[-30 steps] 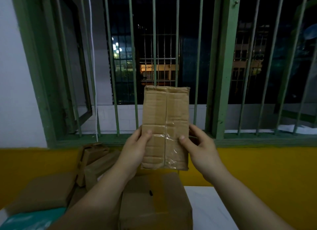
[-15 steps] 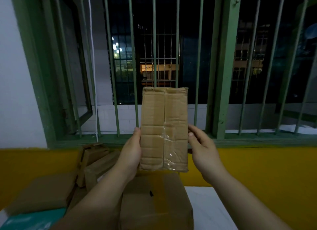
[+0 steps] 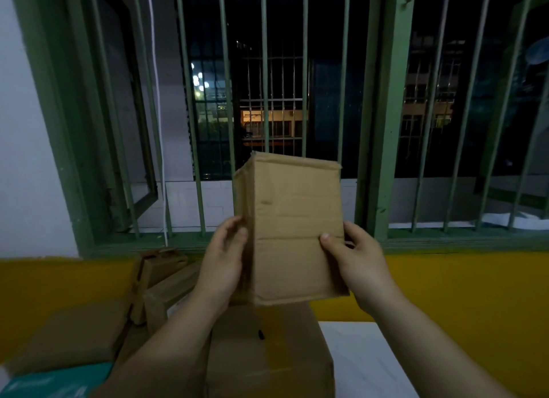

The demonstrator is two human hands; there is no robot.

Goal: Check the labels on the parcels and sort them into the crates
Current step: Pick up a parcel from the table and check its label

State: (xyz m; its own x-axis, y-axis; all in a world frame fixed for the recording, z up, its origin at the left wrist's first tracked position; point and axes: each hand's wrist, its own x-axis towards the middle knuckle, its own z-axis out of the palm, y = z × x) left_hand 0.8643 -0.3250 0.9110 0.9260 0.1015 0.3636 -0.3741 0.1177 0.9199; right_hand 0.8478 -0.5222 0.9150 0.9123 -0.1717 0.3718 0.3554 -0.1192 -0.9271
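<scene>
I hold a brown cardboard parcel upright at chest height in front of the barred window. My left hand grips its left side, thumb on the narrow face. My right hand grips its right edge, thumb pressed on the wide plain face turned toward me. No label shows on the faces I see. Below it sits a larger cardboard box with a small dark mark on top. No crate is in view.
Several more cardboard parcels lie stacked at the left, with a flat one and a teal packet nearest me. A white tabletop shows at the right. A yellow wall band and green window bars stand behind.
The parcel has turned about its upright axis: the taped face has swung away and a wider plain face now fronts me. Both hands shifted their hold on its sides.
</scene>
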